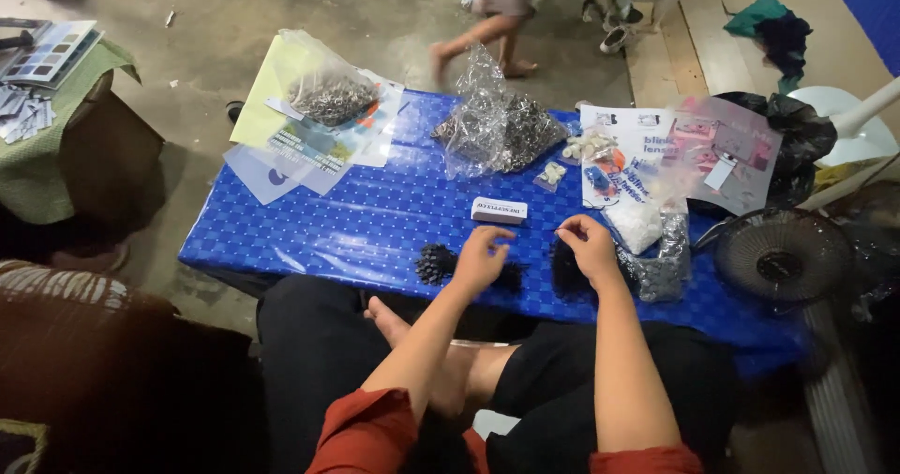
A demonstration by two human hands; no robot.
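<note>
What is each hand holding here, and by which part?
It cannot be told. The left hand and right hand rest among small dark pieces; any pinch is hidden.

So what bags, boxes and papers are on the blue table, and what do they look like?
Small white box: flat, oblong, just beyond the left hand.
Clear bag: crinkly, holding dark bits, table middle.
Second clear bag: far left corner, on yellow and white sheets.
Printed sheets: white, blue and pink, right side.
</note>
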